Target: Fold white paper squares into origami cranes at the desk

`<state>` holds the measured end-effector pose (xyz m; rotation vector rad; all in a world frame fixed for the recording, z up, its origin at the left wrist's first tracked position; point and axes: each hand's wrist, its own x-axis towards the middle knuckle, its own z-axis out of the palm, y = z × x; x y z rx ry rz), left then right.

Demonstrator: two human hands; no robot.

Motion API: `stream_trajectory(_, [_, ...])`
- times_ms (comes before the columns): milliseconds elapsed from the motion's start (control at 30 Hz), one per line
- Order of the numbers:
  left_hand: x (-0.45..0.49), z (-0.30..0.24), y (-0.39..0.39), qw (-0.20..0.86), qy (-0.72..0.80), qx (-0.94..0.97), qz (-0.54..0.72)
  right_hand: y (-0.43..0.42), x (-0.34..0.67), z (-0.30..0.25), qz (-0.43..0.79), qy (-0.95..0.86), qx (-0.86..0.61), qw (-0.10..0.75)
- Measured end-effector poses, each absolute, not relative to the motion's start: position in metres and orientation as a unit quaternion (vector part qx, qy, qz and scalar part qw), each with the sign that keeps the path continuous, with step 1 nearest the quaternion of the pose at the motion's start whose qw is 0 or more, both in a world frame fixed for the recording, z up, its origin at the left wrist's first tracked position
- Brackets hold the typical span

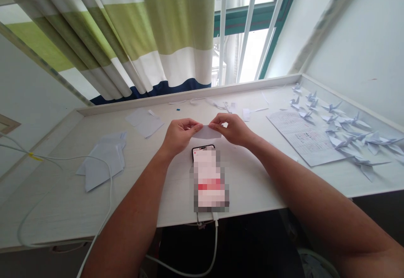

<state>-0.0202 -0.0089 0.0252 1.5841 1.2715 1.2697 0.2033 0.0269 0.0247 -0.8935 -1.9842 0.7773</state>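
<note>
Closed pinch grip on folded paper (pixel 206 133), left hand (pixel 178 137) and right hand (pixel 233 129) at opposite ends.

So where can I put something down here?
Front-left, the desk is bare between the paper stack and the near edge, though a cable loops across. More lies between the phone and the printed sheet, under the right forearm. Crowded: paper cranes on the right, scraps along the back, and the middle, where the left hand and right hand pinch a folded paper.

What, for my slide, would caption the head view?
Left hand and right hand pinch folded paper beyond a phone; paper cranes at right.
</note>
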Motion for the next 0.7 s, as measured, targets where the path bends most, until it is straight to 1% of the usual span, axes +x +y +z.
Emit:
stream_trajectory(133, [-0.0233, 0.0276, -0.0066, 0.369, 0.496, 0.587, 0.522, 0.0323, 0.208, 0.0227, 0.289, -0.789, -0.353, 0.412])
stream_trajectory(267, [-0.0201, 0.0269, -0.0058, 0.409, 0.478, 0.552, 0.548, 0.0346, 0.2067, 0.0196, 0.31, -0.772, -0.35, 0.431])
stream_trajectory(333, [-0.0187, 0.0255, -0.0063, 0.406, 0.477, 0.555, 0.547, 0.035, 0.2058, 0.019, 0.32, -0.762, -0.354, 0.438])
stream_trajectory(400, [-0.0184, 0.0248, -0.0074, 0.379, 0.492, 0.579, 0.528, 0.035, 0.2057, 0.0193, 0.32, -0.762, -0.353, 0.439])
stream_trajectory(567, [-0.0184, 0.0277, -0.0101, 0.253, 0.511, 0.665, 0.482, 0.0336, 0.2075, 0.0211, 0.289, -0.785, -0.347, 0.423])
stream_trajectory(700, [-0.0183, 0.0275, -0.0105, 0.201, 0.504, 0.7, 0.464, 0.0317, 0.2072, 0.0215, 0.261, -0.805, -0.339, 0.411])
